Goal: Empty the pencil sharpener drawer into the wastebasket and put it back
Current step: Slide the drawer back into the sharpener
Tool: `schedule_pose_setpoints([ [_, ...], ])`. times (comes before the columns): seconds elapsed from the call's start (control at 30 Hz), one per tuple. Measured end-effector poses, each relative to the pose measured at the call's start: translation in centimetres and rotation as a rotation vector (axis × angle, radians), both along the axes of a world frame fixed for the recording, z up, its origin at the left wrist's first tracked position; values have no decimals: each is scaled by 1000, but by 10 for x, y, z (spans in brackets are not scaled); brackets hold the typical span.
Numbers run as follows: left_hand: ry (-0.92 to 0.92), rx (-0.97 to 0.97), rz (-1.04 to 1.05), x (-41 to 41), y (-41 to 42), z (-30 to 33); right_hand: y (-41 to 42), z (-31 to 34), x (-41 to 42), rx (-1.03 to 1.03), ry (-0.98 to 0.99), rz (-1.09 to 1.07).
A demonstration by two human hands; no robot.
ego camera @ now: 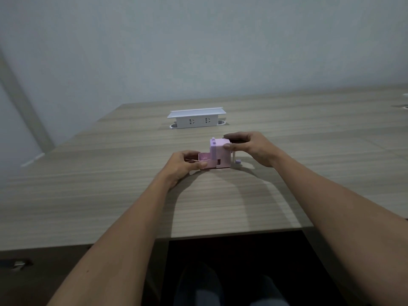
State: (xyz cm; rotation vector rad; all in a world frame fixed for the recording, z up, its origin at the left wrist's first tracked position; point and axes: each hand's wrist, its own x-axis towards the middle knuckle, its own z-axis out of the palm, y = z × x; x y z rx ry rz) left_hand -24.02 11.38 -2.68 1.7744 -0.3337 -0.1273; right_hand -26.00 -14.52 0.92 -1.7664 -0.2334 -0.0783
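Observation:
A pink pencil sharpener (221,154) with a small crank on its right side stands on the wooden desk (110,184). My right hand (249,149) grips its top from the right, thumb on the front face. Its pink drawer (204,159) sticks partly out of the left side, and my left hand (184,165) pinches the drawer's outer end. The drawer's inside is only partly visible and I cannot tell what it holds. No wastebasket is in view.
A white pop-up power socket box (196,118) stands on the desk behind the sharpener. The desk's front edge runs below my forearms, with a dark knee gap and my legs beneath. A drawer handle (18,264) shows at the lower left.

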Motion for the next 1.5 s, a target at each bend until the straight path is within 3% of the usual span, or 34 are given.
schedule_pose_setpoints([
  [0.43, -1, 8, -113, -8, -30, 7, 5, -9, -6, 48, -45, -24],
  [0.6, -49, -43, -100, -3, -37, 6, -4, -24, -14, 171, 70, 51],
  [0.7, -61, -34, -84, 1, -45, 14, -12, -19, -3, 70, 3, 26],
  [1.1, -128, -6, -26, 101, -83, 39, -42, -2, 102, 91, -106, -20],
  [1.5, -103, 14, -24, 223, -123, 23, -74, -15, 229, 21, -139, -50],
])
